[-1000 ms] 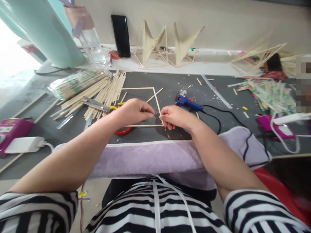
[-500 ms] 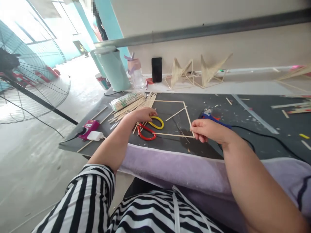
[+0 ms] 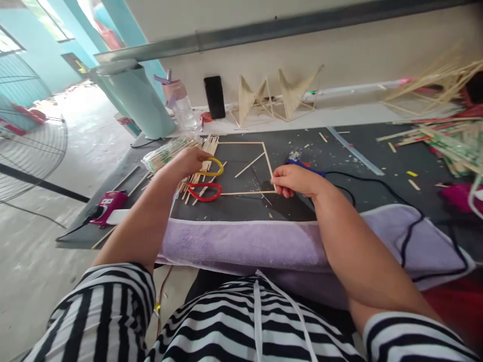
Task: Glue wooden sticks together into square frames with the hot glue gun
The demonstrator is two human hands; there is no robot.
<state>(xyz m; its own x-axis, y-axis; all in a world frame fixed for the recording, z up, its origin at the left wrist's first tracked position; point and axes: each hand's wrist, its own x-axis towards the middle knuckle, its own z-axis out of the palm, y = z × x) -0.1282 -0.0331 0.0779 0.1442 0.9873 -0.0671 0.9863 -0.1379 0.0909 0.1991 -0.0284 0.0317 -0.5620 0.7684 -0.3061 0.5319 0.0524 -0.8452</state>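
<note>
Thumb and fingers closed, the right hand pinches the stick frame near its closest right corner; a light, steady hold should keep that joint square. Slightly farther off, left of the frame, the left hand curls at the scissors, its grip unclear.

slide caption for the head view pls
Right hand pinching a stick frame near its corner, left hand at the scissors.
</note>
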